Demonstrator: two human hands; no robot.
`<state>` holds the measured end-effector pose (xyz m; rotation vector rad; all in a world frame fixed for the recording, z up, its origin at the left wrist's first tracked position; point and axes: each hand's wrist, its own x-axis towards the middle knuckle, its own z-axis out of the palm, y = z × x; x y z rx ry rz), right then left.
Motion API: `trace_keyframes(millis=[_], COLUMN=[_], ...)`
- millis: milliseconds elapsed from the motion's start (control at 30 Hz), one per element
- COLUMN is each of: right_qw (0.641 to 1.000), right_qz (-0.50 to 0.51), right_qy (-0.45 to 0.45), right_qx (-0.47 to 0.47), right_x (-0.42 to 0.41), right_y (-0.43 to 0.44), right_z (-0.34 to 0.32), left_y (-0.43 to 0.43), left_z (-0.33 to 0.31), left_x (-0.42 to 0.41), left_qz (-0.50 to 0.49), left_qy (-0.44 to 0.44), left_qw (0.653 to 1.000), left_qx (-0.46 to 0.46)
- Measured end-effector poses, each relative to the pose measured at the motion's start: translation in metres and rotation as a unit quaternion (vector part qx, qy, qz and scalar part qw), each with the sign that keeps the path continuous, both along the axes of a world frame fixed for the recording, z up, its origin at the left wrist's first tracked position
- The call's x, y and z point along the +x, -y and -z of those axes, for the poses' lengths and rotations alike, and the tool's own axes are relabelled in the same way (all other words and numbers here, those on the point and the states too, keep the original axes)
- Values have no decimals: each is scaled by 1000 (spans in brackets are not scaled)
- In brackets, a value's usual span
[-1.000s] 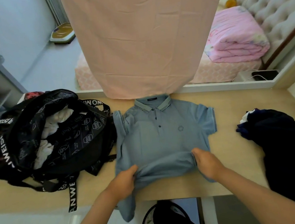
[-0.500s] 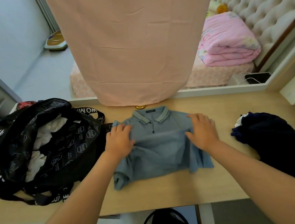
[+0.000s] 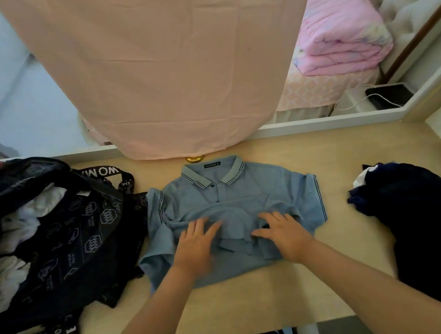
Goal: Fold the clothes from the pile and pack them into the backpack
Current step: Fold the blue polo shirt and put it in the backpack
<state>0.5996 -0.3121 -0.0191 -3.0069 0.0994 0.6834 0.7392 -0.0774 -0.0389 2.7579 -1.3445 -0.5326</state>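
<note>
While the blue polo shirt [image 3: 234,201] lies on the wooden table [image 3: 257,305] with its collar away from the person and its lower half doubled up over the chest, the folding step is in hand. The left hand [image 3: 195,245] and right hand [image 3: 284,232] rest flat on the folded layer, fingers spread and nearly straight, grasping nothing. The hem lies crooked and both sleeves stick out, so the next move probably calls for smoothing, then turning the sleeves inward. The open black backpack [image 3: 57,240], with white garments inside, sits just beside the shirt on the left; the dark clothes pile [image 3: 425,212] lies apart on the right.
</note>
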Motion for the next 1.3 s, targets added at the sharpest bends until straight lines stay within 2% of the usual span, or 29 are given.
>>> trace_keyframes(millis=[167, 267, 367, 433, 533, 633, 733, 833, 900, 967, 1000, 1100, 1200, 1300], right_qw=[994, 983, 929, 891, 824, 795, 762, 718, 692, 674, 677, 745, 791, 834], right_qz=[-29, 71, 225, 313, 395, 431, 464, 498, 527, 551, 560, 552, 553, 538], right_qy=[101, 114, 132, 152, 185, 216, 296, 357, 364, 346, 324, 242, 168, 53], right_qx=[-8, 128, 261, 293, 362, 369, 342, 332, 332, 349, 351, 286, 200, 105], right_x=[22, 25, 30, 38, 52, 60, 59, 62, 72, 85, 90, 87, 56, 16], right_y=[16, 30, 37, 41, 50, 58, 65, 68, 71, 76, 78, 81, 68, 46], right_z=[15, 15, 6, 3, -2, -5, -14, -24, -30, -29, -27, -15, -1, 11], left_y=[17, 20, 20, 25, 40, 52, 58, 64, 79, 102, 112, 124, 110, 80], left_z=[18, 28, 28, 21, 15, 24, 23, -4, -24, -38, -43, -41, -20, 11], left_x=[11, 15, 16, 9, -2, -6, 3, 22, 48, 81, 95, 108, 75, 27], left_qz=[29, 41, 18, 17, 55, 51, -24, -77, -125, -170, -178, -133, -33, 57], left_qy=[72, 116, 77, 22, -20, -8, -5, -76, -77, -22, 18, 93, 51, -5], left_qw=[995, 983, 978, 975, 984, 994, 984, 959, 953, 954, 959, 974, 985, 986], left_qx=[-67, -139, -195, -220, -166, -101, -178, -264, -266, -244, -220, -156, -162, -157])
